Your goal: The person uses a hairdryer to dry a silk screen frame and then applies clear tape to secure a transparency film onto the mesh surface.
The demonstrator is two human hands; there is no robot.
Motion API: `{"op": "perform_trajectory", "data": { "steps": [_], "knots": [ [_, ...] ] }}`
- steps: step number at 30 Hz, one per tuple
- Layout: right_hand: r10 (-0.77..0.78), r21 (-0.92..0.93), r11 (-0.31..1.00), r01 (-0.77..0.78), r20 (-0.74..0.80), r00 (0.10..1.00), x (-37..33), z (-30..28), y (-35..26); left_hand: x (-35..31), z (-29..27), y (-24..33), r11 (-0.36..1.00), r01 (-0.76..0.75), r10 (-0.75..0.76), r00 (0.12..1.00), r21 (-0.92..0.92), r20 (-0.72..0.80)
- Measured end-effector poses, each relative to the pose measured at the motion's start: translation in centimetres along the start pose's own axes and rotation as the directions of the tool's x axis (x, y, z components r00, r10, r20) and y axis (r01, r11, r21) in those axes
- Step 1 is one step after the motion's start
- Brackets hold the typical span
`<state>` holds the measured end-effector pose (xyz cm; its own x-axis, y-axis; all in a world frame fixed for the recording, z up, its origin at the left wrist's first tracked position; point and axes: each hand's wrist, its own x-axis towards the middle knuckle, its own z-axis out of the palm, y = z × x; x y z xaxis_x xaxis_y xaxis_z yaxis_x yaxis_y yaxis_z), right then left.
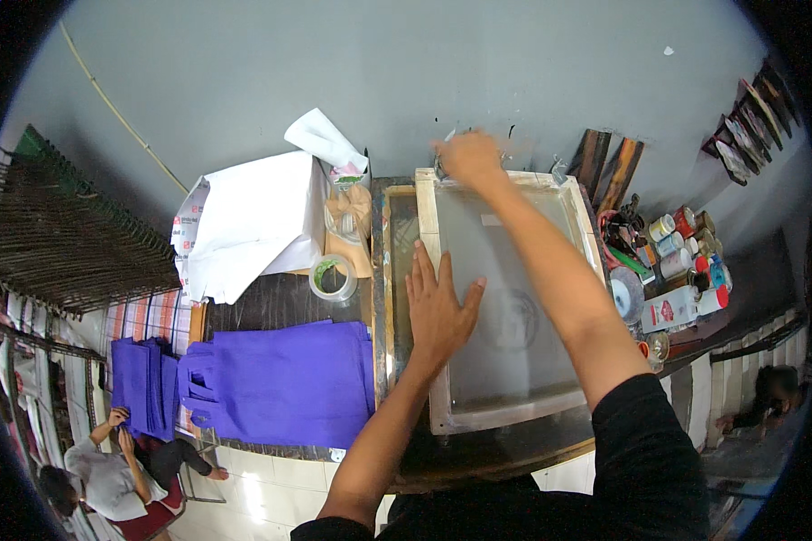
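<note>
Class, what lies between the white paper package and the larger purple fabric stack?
The head view shows dark tabletop and, toward the right, a roll of tape.

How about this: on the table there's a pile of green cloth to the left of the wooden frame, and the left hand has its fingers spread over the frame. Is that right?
Almost! The pile of cloth is purple, not green; the head view shows it. It does lie to the left of the wooden frame, and the left hand has its fingers spread over the frame.
</note>
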<state>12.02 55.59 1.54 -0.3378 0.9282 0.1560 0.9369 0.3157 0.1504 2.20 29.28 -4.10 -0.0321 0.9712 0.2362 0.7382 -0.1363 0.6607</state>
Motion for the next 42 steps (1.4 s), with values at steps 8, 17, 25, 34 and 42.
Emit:
{"op": "perform_trajectory", "data": {
  "steps": [8, 17, 25, 34, 42],
  "knots": [
    [0.162, 0.175, 0.968, -0.182, 0.124, 0.979, 0.7, -1.8, -4.5, -0.2, -0.4, 0.1, 0.999, 0.016, -0.016, 1.000, -0.047, 0.010],
    [0.433, 0.260, 0.835, -0.486, 0.236, 0.870, 0.5, -3.3, -6.6, -0.8, 0.6, -0.6, 0.999, -0.037, 0.036, 0.999, -0.039, -0.029],
    [0.289, 0.549, 0.676, -0.492, 0.417, 0.862, -1.3, -3.6, -2.0, -0.3, 0.4, 0.0, 0.995, 0.006, -0.007, 1.000, -0.096, -0.013],
    [-0.084, 0.693, 0.681, -0.236, 0.394, 0.915, -31.6, -5.1, 8.6, -0.3, -0.3, 0.4, 0.998, 0.049, -0.050, 0.998, -0.051, -0.035],
    [0.001, 0.627, 0.776, -0.071, 0.110, 0.994, -49.9, -2.9, 5.1, 0.0, -0.9, 0.5, 0.899, 0.169, -0.220, 0.972, -0.404, -0.084]
  ]
}}
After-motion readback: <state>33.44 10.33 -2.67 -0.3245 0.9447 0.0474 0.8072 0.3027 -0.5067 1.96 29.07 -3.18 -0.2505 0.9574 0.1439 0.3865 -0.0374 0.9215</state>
